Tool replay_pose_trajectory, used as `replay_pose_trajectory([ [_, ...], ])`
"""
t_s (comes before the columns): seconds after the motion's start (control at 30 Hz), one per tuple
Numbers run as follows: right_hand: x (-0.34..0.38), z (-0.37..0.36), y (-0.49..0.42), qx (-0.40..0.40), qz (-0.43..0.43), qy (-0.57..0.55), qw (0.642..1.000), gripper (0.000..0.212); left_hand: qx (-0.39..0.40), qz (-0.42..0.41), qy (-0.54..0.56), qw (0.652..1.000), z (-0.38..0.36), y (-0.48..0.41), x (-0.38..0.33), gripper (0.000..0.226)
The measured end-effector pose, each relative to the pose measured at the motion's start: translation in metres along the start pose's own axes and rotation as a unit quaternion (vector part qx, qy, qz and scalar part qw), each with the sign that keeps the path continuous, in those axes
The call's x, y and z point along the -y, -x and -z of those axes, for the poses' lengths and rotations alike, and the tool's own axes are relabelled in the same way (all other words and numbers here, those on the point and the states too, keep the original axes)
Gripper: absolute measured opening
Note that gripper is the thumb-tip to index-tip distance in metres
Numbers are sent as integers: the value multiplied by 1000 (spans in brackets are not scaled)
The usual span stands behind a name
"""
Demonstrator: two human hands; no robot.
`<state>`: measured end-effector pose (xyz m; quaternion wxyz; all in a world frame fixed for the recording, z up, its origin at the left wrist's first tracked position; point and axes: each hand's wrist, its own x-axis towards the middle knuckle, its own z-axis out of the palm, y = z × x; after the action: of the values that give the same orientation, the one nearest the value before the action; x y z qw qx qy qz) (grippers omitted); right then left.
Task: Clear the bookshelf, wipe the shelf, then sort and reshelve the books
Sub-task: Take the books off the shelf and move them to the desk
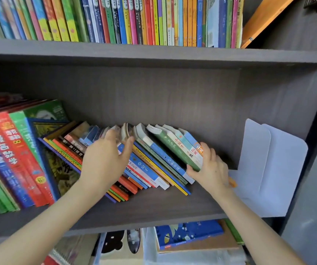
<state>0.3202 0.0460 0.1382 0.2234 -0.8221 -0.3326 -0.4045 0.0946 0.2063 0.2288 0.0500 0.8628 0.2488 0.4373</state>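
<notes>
A row of thin paperbacks (154, 161) leans over to the right on the grey middle shelf (154, 205). My left hand (104, 159) reaches in over the leaning books, fingers spread and touching their top edges near the middle of the row. My right hand (209, 167) grips the rightmost few books, among them a green one (175, 150), with thumb in front and fingers behind. Taller red, blue and green books (16, 159) stand upright at the left end of the same shelf.
A white metal bookend (268, 169) stands at the shelf's right end against the side panel (311, 104). The upper shelf (154, 52) carries a packed row of colourful thin books (115, 18) and a leaning orange board (265, 18). Below lie a blue book (188, 234) and other items.
</notes>
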Motion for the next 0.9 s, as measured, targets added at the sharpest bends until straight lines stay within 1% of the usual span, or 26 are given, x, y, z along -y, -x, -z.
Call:
replay_pose_trajectory([
  [0.03, 7, -1, -3, -29, -15, 15, 999, 85, 25, 33, 17, 999, -6, 6, -2, 48],
  [0.07, 14, -3, -7, -41, -26, 29, 998, 87, 47, 57, 40, 996, -13, 13, -6, 54],
  [0.13, 24, -5, -16, -34, -37, 43, 998, 88, 79, 93, 94, 988, -24, 26, -17, 59],
  [0.2, 26, -8, -21, -27, -36, 33, 998, 82, 92, 119, 140, 979, -34, 35, -32, 57],
  [0.27, 24, -8, -23, -34, -36, 9, 999, 74, 92, 147, 168, 970, -45, 39, -47, 44],
  [0.37, 18, -4, -30, -62, -72, -48, 994, 70, 60, 191, 215, 956, -62, 38, -63, 41],
  [0.43, 16, 5, -34, -83, -131, -110, 982, 68, 29, 205, 235, 950, -73, 35, -72, 50],
  [0.5, 17, 21, -37, -91, -207, -184, 957, 66, 5, 209, 237, 949, -81, 29, -84, 57],
  [0.6, 18, 44, -31, -133, -280, -263, 914, 64, -23, 209, 231, 950, -94, 18, -101, 70],
  [0.67, 15, 55, -25, -155, -299, -300, 892, 63, -39, 216, 247, 944, -104, 10, -108, 83],
  [0.73, 10, 62, -18, -167, -299, -334, 878, 61, -48, 224, 256, 939, -112, 2, -113, 98],
  [0.77, 8, 65, -15, -169, -298, -344, 874, 61, -51, 227, 256, 938, -115, -1, -116, 102],
  [0.83, 3, 68, -12, -166, -303, -340, 874, 63, -61, 237, 263, 933, -121, -7, -126, 104],
  [0.9, 0, 68, -11, -153, -308, -323, 882, 66, -66, 258, 277, 923, -122, -12, -134, 105],
])
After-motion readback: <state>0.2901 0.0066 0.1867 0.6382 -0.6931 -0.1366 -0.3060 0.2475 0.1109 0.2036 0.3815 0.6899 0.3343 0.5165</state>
